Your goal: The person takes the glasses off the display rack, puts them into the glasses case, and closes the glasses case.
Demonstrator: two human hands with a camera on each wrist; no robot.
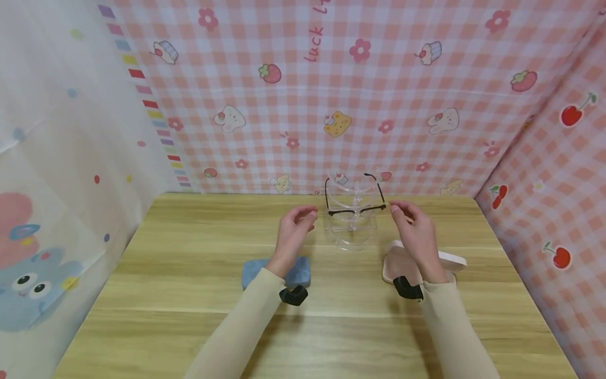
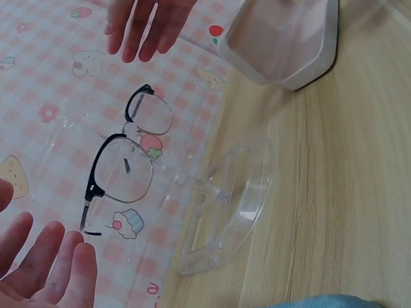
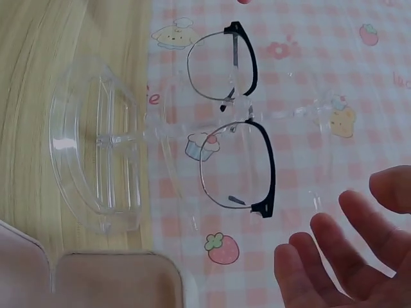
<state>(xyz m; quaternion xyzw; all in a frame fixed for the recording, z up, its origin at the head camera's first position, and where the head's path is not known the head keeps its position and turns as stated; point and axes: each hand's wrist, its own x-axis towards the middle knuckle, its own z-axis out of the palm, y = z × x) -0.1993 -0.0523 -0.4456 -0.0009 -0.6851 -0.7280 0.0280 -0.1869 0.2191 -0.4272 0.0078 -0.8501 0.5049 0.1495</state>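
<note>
A pair of black half-rim glasses rests on a clear plastic display stand at the back middle of the table. To the left of the glasses is my left hand, its fingers apart from the frame and holding nothing. My right hand hovers on the other side, near the right hinge, also holding nothing. In the right wrist view, the fingers are relaxed and spread below the glasses. The left wrist view has the left fingers just below one temple tip.
A blue glasses case lies under the left wrist. An opened case, pinkish inside with a white edge, sits beneath the right forearm. Behind the wooden table hangs a pink checked cloth; more cloth lines both sides.
</note>
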